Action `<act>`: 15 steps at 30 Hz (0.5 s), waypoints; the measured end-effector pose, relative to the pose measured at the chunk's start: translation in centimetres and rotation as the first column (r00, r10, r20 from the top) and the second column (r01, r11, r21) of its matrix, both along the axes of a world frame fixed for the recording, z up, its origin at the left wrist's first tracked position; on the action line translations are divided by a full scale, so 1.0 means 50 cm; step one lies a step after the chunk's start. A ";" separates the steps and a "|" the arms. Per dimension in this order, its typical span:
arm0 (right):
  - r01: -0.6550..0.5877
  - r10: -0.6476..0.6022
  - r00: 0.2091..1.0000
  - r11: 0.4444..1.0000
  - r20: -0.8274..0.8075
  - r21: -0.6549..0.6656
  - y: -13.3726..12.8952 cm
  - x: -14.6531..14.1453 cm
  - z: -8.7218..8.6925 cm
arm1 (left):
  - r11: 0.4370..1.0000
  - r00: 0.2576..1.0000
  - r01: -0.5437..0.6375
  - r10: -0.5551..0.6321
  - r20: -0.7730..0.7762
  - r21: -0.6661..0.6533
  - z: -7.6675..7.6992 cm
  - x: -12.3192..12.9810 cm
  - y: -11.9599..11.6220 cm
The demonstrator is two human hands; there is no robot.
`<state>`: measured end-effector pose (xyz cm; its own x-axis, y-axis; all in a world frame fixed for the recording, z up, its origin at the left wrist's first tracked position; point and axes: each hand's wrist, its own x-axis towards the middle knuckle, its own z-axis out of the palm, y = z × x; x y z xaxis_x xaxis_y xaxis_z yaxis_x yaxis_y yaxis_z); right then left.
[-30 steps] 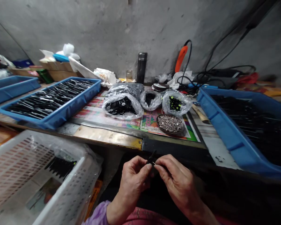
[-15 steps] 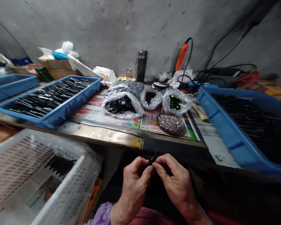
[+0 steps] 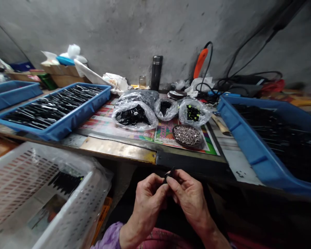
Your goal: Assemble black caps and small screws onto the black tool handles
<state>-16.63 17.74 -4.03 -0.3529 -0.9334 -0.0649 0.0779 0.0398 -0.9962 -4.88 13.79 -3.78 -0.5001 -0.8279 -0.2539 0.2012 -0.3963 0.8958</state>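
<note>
Thumb and fingertips of the left hand point(image 3: 148, 197) and right hand point(image 3: 191, 194) pinch a slim black piece point(image 3: 168, 177) between them, near side of the bench point(image 3: 116, 148). Its long axis slants, the visible tip pointing far and slightly right. Beyond, a round dish point(image 3: 200, 139) of shiny metal bits and crinkled clear bags point(image 3: 149, 125) sit on a printed sheet point(image 3: 95, 125); far behind, a blotchy grey wall point(image 3: 114, 31).

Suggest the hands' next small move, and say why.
Perhaps press with the right hand on the black part while the left hand steadies it: both hands pinch it, close together, its tip poking out between them.
</note>
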 end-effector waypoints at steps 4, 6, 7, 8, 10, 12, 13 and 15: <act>0.013 -0.013 0.999 1.000 0.037 -0.022 -0.003 0.003 -0.013 | 1.000 1.000 -0.002 0.002 -0.009 0.012 -0.001 -0.002 -0.003; 0.004 -0.003 0.998 1.000 0.062 -0.011 -0.002 0.000 -0.017 | 1.000 1.000 0.003 -0.003 -0.002 0.014 -0.002 -0.001 -0.004; -0.008 0.008 0.998 1.000 0.068 -0.003 -0.001 -0.002 -0.018 | 1.000 1.000 0.007 -0.007 0.000 0.016 -0.002 0.000 -0.004; -0.023 0.023 0.997 1.000 0.070 0.005 0.000 -0.004 -0.018 | 1.000 1.000 0.012 -0.012 0.001 0.018 -0.002 0.001 -0.005; -0.068 0.067 0.996 0.998 0.062 0.015 0.001 -0.010 -0.014 | 1.000 1.000 0.023 -0.023 -0.003 0.020 -0.001 0.003 -0.006; -0.109 0.108 0.993 0.994 0.042 0.020 0.001 -0.015 -0.009 | 0.999 0.999 0.032 -0.032 -0.011 0.015 -0.001 0.005 -0.007; -0.123 0.122 0.992 0.992 0.026 0.022 0.002 -0.017 -0.007 | 0.999 0.999 0.036 -0.036 -0.013 0.010 -0.001 0.005 -0.007; -0.139 0.139 0.990 0.990 -0.012 0.033 0.003 -0.018 -0.004 | 0.999 0.999 0.045 -0.045 -0.017 0.003 -0.003 0.006 -0.005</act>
